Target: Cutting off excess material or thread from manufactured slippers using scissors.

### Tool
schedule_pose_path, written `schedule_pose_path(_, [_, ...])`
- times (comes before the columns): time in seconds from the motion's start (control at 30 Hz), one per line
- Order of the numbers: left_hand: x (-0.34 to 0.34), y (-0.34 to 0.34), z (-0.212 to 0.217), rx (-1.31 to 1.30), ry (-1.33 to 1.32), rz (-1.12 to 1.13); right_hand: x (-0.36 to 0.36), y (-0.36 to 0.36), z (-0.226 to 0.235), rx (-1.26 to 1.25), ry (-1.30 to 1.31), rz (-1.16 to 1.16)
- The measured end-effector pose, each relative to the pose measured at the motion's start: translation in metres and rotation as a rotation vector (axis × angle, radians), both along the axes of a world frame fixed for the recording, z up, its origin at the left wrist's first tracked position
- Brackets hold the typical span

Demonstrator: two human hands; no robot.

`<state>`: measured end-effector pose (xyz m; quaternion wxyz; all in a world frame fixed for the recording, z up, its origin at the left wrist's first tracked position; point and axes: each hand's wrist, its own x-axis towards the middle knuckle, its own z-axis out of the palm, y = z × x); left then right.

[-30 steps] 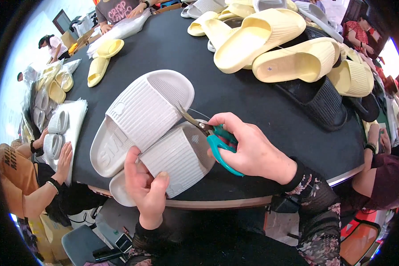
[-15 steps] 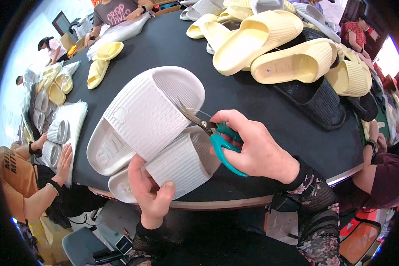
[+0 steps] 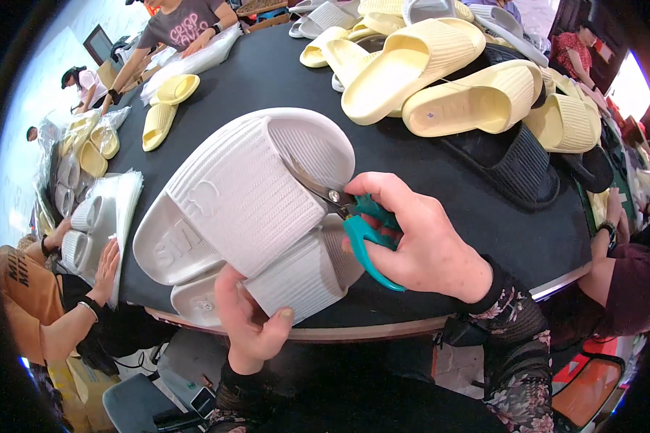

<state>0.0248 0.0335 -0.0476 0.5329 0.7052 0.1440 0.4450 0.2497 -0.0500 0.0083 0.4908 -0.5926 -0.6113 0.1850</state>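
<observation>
Right grip (image 3: pixel 426 242) clenched on teal-handled scissors (image 3: pixel 354 224), fingers through the loops, blades open and pointing left, tips against the strap edge of a white slide sandal (image 3: pixel 245 191). Left grip (image 3: pixel 249 317) grasping a second white slide sandal (image 3: pixel 296 278) from below, thumb pressed on its ribbed strap, held at the near edge of the desk. Both white sandals stacked as a pair, the upper one tilted up toward the camera, sole side to the left, ribbed strap facing up; the lower one partly tucked beneath, just right of centre and near. Round black desk (image 3: pixel 267 79) under both, pale wooden rim showing at the near edge. Far right on the desk: a heap of pale yellow slide sandals (image 3: pixel 426 68), with black slide sandals (image 3: pixel 513 162) beneath and beside them, well apart from the held pair. Far left on the desk: two more yellow sandals (image 3: pixel 162 108) lying near clear plastic bags (image 3: pixel 188 61). At the left, another person's hands (image 3: pixel 105 263) resting on a stack of bagged white sandals (image 3: pixel 97 216). Further people seated around the desk at far left and at the right edge, only partly seen
</observation>
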Motion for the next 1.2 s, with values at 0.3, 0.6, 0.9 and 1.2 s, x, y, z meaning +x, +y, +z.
schedule_pose_path(0.3, [-0.004,-0.003,-0.003,0.083,0.023,-0.035,-0.001,-0.005,0.008,0.099,0.025,-0.006])
schedule_pose_path(0.6, [-0.005,-0.004,-0.004,0.077,0.048,-0.023,0.000,-0.008,0.008,0.084,0.036,0.000])
schedule_pose_path(0.9, [-0.004,-0.003,-0.007,0.039,0.019,-0.026,0.003,-0.006,0.001,0.078,-0.047,-0.037])
schedule_pose_path(1.2, [-0.006,-0.005,-0.007,0.020,0.000,-0.042,0.003,-0.005,0.008,0.089,0.078,-0.007])
